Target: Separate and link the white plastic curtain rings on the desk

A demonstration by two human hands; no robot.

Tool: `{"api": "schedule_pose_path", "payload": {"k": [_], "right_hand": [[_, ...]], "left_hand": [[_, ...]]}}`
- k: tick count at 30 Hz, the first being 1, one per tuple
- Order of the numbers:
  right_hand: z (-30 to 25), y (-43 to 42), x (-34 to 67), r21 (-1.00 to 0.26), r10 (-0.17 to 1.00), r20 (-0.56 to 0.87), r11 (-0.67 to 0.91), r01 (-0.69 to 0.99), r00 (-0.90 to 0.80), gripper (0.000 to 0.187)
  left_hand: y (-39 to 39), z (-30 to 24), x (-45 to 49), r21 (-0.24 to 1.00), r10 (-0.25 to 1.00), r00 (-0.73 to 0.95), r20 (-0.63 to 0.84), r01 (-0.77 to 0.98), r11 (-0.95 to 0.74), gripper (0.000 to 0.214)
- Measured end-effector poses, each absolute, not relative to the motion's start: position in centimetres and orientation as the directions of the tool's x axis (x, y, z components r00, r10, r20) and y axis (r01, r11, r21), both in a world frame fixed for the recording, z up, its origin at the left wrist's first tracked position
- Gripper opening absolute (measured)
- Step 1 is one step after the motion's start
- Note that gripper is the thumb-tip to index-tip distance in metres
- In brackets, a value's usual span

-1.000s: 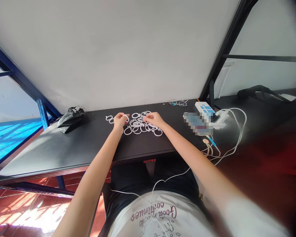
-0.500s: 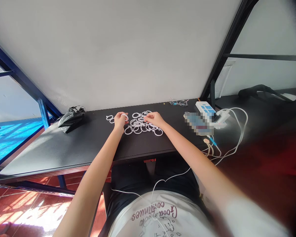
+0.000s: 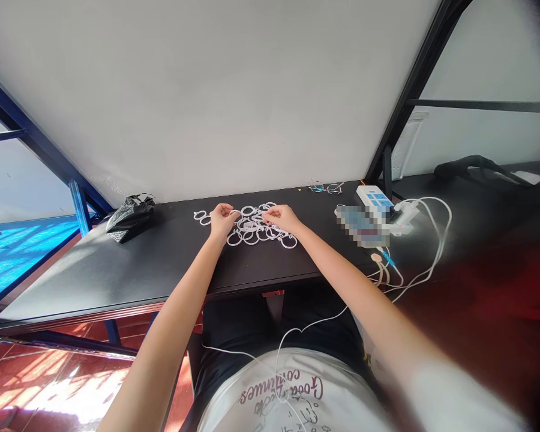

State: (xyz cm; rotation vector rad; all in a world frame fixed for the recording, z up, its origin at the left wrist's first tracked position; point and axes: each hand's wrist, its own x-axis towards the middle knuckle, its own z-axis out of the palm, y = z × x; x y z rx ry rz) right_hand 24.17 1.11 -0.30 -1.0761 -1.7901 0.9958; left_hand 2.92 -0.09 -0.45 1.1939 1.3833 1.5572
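A loose heap of white curtain rings (image 3: pixel 251 235), each with a small eyelet, lies on the black table. My left hand (image 3: pixel 223 222) is at the heap's left edge, with a white ring pinched between thumb and fingers; most of that ring is hidden. Over the heap's upper right side, my right hand (image 3: pixel 282 218) has thumb and forefinger closed on the edge of another white ring, partly covered by the fingers. A few separate white rings (image 3: pixel 200 216) lie just left of my left hand.
A crumpled black plastic bag (image 3: pixel 131 217) lies on the table's left part. Eyeglasses (image 3: pixel 326 188) rest near the wall. At right are a white power strip (image 3: pixel 374 197), a blurred-out phone-like object (image 3: pixel 362 225) and tangled white cables (image 3: pixel 441 240). Metal frame posts stand on both sides.
My left hand has turned and shifted slightly right toward the heap, so the ring in it shows less. My right hand has hardly moved.
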Motion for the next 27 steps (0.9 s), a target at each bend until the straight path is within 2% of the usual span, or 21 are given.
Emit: {"api": "schedule_pose_path", "payload": {"k": [12,22,25,27], "right_hand": [[-0.38,1.15,24.12,-0.901,0.921,0.232,0.325,0.288,-0.312,0.023],[-0.25,1.07,24.15,-0.895,0.913,0.248,0.344,0.284,-0.323,0.023],[-0.37,1.16,24.12,-0.895,0.916,0.244,0.339,0.29,-0.318,0.023],[-0.46,1.21,24.1,-0.894,0.915,0.248,0.343,0.29,-0.318,0.024]], "left_hand": [[-0.37,-0.04,2.98,0.988,0.935,-0.322,0.152,0.087,-0.131,0.022],[-0.1,-0.28,3.06,0.989,0.963,-0.238,0.127,0.11,-0.103,0.019],[-0.19,-0.49,3.2,0.978,0.97,-0.195,0.144,0.177,-0.11,0.016],[-0.39,-0.66,3.35,0.943,0.966,-0.155,0.209,0.293,-0.157,0.013]]}}
